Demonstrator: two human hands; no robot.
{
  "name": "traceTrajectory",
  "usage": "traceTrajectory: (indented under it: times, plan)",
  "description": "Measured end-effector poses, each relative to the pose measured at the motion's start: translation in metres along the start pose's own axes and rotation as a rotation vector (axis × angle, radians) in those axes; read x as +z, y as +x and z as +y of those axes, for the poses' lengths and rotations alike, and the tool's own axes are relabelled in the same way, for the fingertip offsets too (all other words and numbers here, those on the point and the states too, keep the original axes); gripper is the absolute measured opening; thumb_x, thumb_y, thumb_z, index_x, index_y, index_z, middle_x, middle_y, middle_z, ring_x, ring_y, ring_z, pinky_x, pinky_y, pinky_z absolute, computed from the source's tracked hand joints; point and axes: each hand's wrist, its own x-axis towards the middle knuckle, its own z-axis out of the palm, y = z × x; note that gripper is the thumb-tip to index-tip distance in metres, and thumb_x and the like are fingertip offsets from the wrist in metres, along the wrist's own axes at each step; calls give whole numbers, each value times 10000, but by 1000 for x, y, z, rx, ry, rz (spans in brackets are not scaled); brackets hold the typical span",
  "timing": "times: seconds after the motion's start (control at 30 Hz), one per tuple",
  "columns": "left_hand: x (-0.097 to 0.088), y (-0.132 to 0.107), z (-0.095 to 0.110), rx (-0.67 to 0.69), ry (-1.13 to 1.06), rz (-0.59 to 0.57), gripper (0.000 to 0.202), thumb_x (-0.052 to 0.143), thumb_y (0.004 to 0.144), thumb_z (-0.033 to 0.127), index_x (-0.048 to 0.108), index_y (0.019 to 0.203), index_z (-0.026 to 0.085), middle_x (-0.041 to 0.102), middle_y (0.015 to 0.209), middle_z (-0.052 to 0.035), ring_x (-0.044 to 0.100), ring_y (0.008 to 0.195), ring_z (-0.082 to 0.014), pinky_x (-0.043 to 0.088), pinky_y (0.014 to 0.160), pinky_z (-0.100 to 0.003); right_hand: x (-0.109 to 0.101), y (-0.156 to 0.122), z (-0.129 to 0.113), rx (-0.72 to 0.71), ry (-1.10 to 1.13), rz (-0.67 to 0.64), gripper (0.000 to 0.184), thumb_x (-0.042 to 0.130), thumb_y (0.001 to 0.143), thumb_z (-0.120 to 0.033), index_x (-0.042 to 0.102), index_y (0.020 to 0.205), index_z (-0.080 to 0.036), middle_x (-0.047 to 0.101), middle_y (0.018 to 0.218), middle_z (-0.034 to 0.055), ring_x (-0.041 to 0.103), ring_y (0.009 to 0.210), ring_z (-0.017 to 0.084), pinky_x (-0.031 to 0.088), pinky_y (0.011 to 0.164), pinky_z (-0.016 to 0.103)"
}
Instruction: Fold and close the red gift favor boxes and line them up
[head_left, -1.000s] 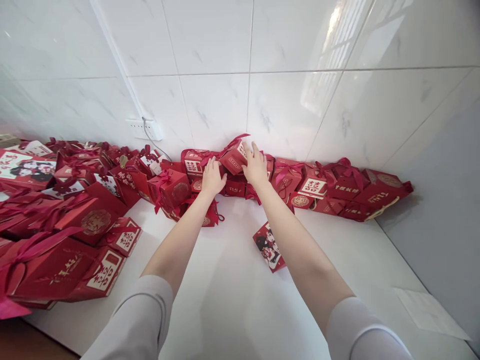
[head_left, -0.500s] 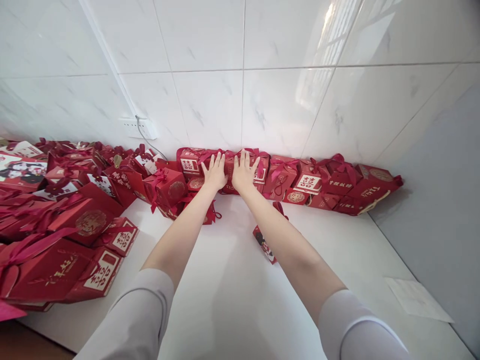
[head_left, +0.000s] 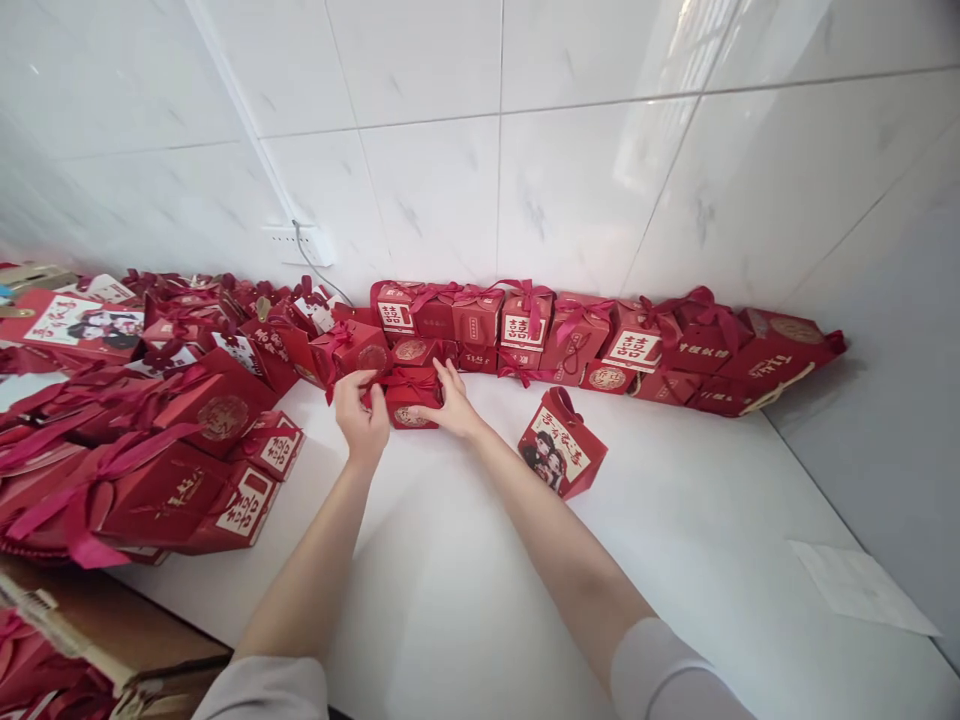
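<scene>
A red gift box [head_left: 411,415] with a ribbon and a gold round emblem sits on the white tabletop, between my hands. My left hand [head_left: 361,418] is closed at its left end, fingers curled by the ribbon; the exact contact is partly hidden. My right hand [head_left: 454,406] grips its right end, thumb across the front and fingers behind. Just beyond, a stacked row of red gift boxes [head_left: 527,328] runs along the wall. To the right, a single gift box [head_left: 564,445] with a couple's picture lies tilted on the table.
Many red boxes [head_left: 187,470] with ribbons are heaped on the left. A cardboard carton [head_left: 142,630] holding more red items stands at the lower left. A socket strip [head_left: 296,245] with a cable is on the tiled wall [head_left: 427,190]. A pale sheet [head_left: 862,585] lies at right.
My hands have drawn back from the top of the stacked row and moved left, onto a gift box in front of it. The view has shifted, showing the carton and more of the single box.
</scene>
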Motion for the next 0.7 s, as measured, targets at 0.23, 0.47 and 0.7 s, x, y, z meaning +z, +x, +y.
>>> traceTrajectory:
  times: [0.23,0.47,0.7]
  plan:
    - [-3,6,-85,-224,-2,8,1033,778,677,444,197,1476,142,278,1504,-205,282,1418,-301,236,1172,-450,8,7,15,-80,86,-45,1159,865,608,-435,197,1531,-225,328,1515,144,330,1401,256,303,1136,398]
    - [21,3,-102,-212,-90,-112,1206,852,575,364,114,1506,157,222,1551,-201,217,1460,-293,186,1202,-435,-16,-14,25,-107,21,132,946,770,722,-359,249,1502,-234,369,1484,117,387,1360,226,343,1114,367]
    - [29,-4,-103,-314,-69,-48,1106,858,557,391,233,1441,164,347,1482,-190,365,1384,-294,286,1165,-442,-27,-12,44,95,-147,408,759,512,888,-238,119,1536,-180,297,1515,164,274,1413,233,266,1148,441]
